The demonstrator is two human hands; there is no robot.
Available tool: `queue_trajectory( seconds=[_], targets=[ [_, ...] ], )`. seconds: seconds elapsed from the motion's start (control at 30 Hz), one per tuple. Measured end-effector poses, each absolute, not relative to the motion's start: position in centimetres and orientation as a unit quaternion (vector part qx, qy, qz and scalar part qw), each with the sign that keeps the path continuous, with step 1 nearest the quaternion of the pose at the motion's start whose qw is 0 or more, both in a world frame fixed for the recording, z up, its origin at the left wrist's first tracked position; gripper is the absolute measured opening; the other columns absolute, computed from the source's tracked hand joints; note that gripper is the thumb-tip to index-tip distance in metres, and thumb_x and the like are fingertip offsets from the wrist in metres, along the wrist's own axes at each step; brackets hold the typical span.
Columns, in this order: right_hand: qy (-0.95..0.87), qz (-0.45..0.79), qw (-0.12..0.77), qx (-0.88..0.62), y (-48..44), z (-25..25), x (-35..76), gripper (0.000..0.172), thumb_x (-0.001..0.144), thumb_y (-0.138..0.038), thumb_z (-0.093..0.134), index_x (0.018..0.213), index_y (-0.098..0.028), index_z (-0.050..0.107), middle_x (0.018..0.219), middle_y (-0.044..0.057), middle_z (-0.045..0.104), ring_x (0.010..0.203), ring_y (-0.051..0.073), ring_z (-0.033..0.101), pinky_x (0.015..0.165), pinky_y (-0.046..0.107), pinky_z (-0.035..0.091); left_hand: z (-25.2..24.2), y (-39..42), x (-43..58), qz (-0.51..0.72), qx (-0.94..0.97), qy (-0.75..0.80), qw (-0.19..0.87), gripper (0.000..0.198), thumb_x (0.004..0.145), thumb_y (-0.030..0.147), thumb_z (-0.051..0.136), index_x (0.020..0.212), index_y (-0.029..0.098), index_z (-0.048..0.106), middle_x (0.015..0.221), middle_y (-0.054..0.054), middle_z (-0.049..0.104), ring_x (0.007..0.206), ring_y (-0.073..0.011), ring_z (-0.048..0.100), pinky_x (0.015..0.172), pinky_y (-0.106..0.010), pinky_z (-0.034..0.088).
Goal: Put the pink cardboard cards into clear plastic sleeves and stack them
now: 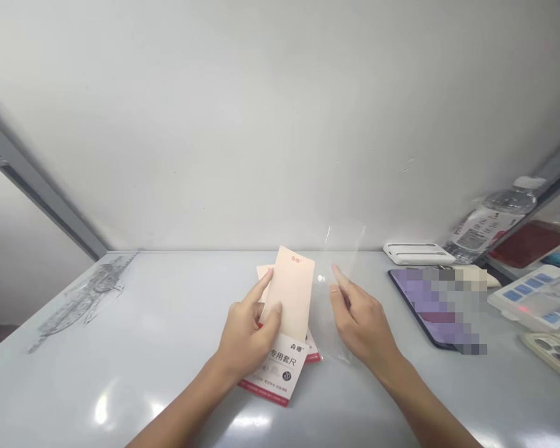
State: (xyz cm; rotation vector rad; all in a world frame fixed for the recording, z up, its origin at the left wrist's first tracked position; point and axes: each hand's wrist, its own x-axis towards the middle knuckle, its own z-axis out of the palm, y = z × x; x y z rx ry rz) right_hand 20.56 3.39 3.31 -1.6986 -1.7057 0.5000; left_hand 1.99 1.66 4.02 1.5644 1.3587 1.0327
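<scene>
Pinching a flimsy peach card [292,292] in the left hand [247,336], right hand [359,323] half-open by a slick clear plastic sleeve [343,249], best taken by its edge.

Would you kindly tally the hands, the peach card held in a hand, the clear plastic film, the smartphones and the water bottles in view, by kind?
Left hand, right hand: 2
Peach card: 1
Clear plastic film: 1
Smartphone: 1
Plastic water bottle: 1
Total: 6
</scene>
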Motion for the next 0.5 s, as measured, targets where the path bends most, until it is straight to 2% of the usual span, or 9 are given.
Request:
queue_trajectory(
  seconds=[0.17,0.37,0.5],
  targets=[
    [-0.665,0.156,0.345,-0.643,3.3,3.0,20.5,0.048,0.088,-0.036,0.025,0.132,-0.02,0.036,0.079,0.005,0.059,0.073,0.02,0.055,0.065,0.032,0.042,3.7,0.9,2.2,0.398,0.672,0.496,0.379,0.06,0.078,0.036,0.046,0.134,0.018,0.033,0.04,0.009,0.03,0.037,-0.0063,0.025,0.038,-0.02,0.021],
    [-0.689,0.125,0.357,-0.618,3.0,3.0,20.7,0.047,0.089,-0.034,0.022,0.13,-0.02,0.039,0.076,0.007,0.058,0.076,0.023,0.054,0.065,0.033,0.042,2.7,0.8,2.5,0.385,0.712,0.492,0.319,0.057,0.081,0.031,0.041,0.135,0.017,0.031,0.041,0.009,0.02,0.037,-0.0068,0.02,0.04,-0.021,0.021],
    [-0.689,0.114,0.376,-0.61,2.8,3.1,20.6,0.05,0.088,-0.037,0.023,0.132,-0.018,0.037,0.073,0.007,0.056,0.08,0.024,0.054,0.066,0.035,0.043,2.5,0.8,2.5,0.384,0.714,0.511,0.286,0.058,0.08,0.03,0.041,0.136,0.017,0.03,0.041,0.009,0.02,0.036,-0.0069,0.019,0.039,-0.021,0.02]
  ],
)
